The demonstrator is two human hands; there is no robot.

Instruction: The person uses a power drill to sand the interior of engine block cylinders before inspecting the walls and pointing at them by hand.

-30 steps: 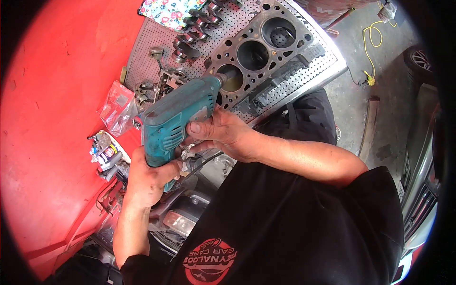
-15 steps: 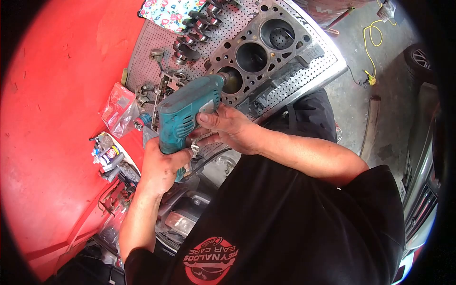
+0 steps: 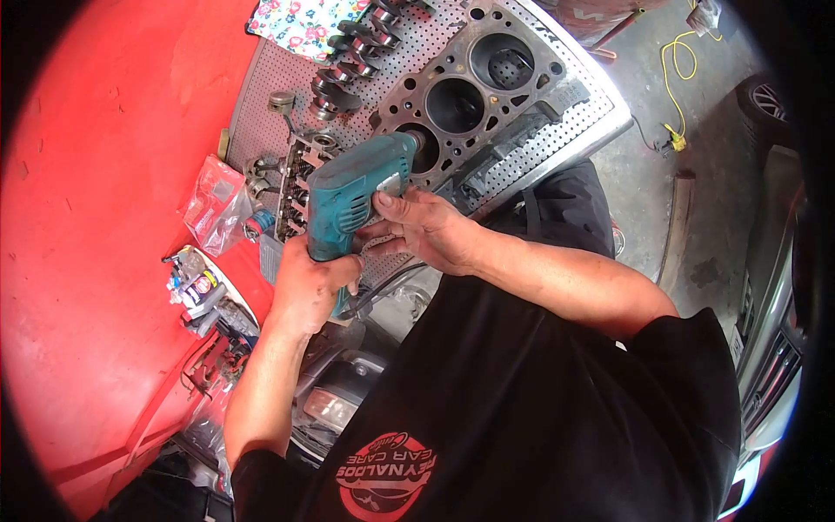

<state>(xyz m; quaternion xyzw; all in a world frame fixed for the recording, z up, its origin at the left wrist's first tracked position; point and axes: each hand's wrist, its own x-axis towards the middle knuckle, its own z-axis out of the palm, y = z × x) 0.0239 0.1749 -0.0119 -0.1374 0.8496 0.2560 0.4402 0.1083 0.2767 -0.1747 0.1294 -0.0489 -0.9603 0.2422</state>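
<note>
1. Head camera, hands: the left hand (image 3: pixel 306 283) is clamped around the handle of a teal power drill (image 3: pixel 355 187). The right hand (image 3: pixel 435 233) lies along the drill's near side, thumb against the housing and fingers partly curled; whether it grips firmly, I cannot tell.
2. Head camera, drill: it is held at a slant over the corner of the worktop (image 3: pixel 600 111), its nose at the mouth of the nearest cylinder bore (image 3: pixel 426 158) in an engine block (image 3: pixel 444 71). What the chuck carries down the bore is hard to make out. A black power cord (image 3: pixel 389 283) runs from the handle toward the person's shirt (image 3: pixel 522 409).
3. Head camera, around the block: a crankshaft (image 3: pixel 352 68) lies beyond it on the perforated surface, next to a floral cloth (image 3: pixel 304 26). A piston (image 3: pixel 281 102) and what looks like a cylinder head (image 3: pixel 300 170) sit left of the drill.
4. Head camera, farther out: a clear plastic bag (image 3: pixel 213 200) rests on a red panel (image 3: pixel 104 217) at left; a yellow cord (image 3: pixel 667 70) lies on the floor (image 3: pixel 644 187) at right, near a car wheel (image 3: pixel 767 103).
</note>
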